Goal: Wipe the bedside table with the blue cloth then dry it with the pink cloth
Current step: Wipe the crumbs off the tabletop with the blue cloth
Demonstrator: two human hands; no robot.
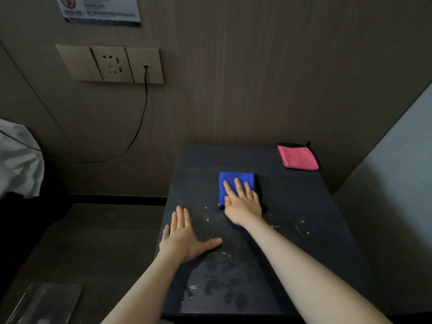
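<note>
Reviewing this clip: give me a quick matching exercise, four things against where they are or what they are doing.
Things:
1. blue cloth
2. pink cloth
3. left hand
4. black cable

States:
A. plugged into the wall panel
B. flat on the table's left edge
C. under the right hand
D. folded at the table's far right corner

Pairs: 1-C, 2-D, 3-B, 4-A

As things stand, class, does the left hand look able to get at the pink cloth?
Probably yes, but awkwardly. The left hand lies flat at the table's near left, the pink cloth at the far right corner. The right hand, pressing the blue cloth, crosses that path.
</note>
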